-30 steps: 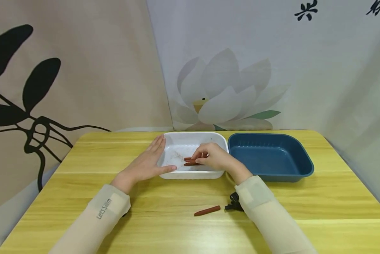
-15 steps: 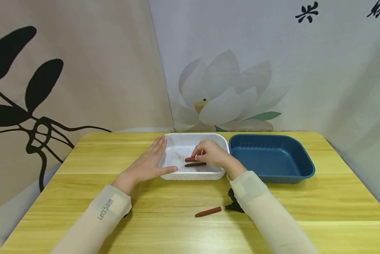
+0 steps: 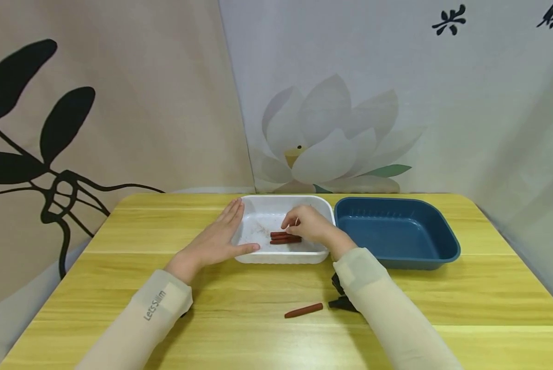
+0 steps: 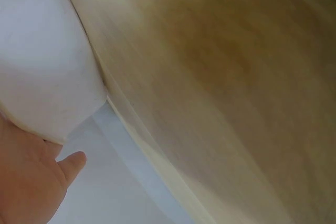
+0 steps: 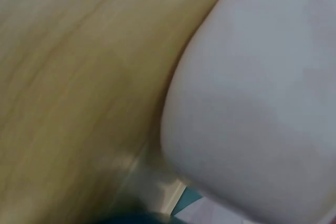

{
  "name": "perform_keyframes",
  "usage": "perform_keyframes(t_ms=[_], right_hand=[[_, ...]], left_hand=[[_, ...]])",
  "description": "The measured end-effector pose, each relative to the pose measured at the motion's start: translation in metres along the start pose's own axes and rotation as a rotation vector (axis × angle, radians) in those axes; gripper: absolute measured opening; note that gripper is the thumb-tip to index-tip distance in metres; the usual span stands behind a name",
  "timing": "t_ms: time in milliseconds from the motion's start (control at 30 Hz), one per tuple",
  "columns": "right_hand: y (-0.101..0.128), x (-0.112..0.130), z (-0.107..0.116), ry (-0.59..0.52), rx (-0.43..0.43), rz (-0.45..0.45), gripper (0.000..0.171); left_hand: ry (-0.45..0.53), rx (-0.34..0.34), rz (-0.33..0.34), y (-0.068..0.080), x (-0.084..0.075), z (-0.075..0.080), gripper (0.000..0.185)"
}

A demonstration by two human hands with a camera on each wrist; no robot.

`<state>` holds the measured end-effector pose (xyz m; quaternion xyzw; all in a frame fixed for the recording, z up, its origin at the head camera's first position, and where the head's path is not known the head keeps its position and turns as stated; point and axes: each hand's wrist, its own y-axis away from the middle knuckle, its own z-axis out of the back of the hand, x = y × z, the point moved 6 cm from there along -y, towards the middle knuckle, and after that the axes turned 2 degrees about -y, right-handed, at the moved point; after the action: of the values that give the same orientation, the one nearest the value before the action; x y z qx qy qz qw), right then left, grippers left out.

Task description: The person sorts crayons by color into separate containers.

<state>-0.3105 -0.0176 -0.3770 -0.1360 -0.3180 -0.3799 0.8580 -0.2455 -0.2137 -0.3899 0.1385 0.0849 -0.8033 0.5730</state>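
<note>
White tray (image 3: 262,210), two brown sticks (image 3: 285,238), worktop (image 3: 442,298).
Left hand (image 3: 216,241) flat, grip spread, against tray; right hand (image 3: 310,226) grip apparently pinching the sticks; sleeve (image 3: 153,306) reads "LetsSlim".

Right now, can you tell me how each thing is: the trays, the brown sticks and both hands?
White tray: on the table, holds two brown sticks.
Sticks in the tray: lying flat, side by side.
Blue tray: empty, beside the white tray.
Loose stick: lying on the table, untouched.
Left hand: flat and open, against the white tray's left side.
Right hand: fingers curled, over the sticks in the tray.
</note>
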Motion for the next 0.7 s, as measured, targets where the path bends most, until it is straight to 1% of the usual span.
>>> perform_keyframes(t_ms=[100,267,567,700], right_hand=[[0.004,-0.001,0.003,-0.002,-0.012,-0.009,0.012],[0.016,-0.001,0.009,0.009,-0.036,0.014,0.012],[0.038,0.006,0.021,-0.036,-0.077,0.078,0.014],[0.049,0.012,0.028,-0.056,-0.108,0.094,0.014]], left_hand=[[-0.001,-0.002,0.001,0.000,0.000,0.001,0.115],[-0.001,0.001,0.003,0.002,0.000,0.001,0.114],[0.006,0.003,-0.002,0.003,-0.002,0.001,0.113],[0.011,0.003,-0.005,0.002,-0.003,0.001,0.113]])
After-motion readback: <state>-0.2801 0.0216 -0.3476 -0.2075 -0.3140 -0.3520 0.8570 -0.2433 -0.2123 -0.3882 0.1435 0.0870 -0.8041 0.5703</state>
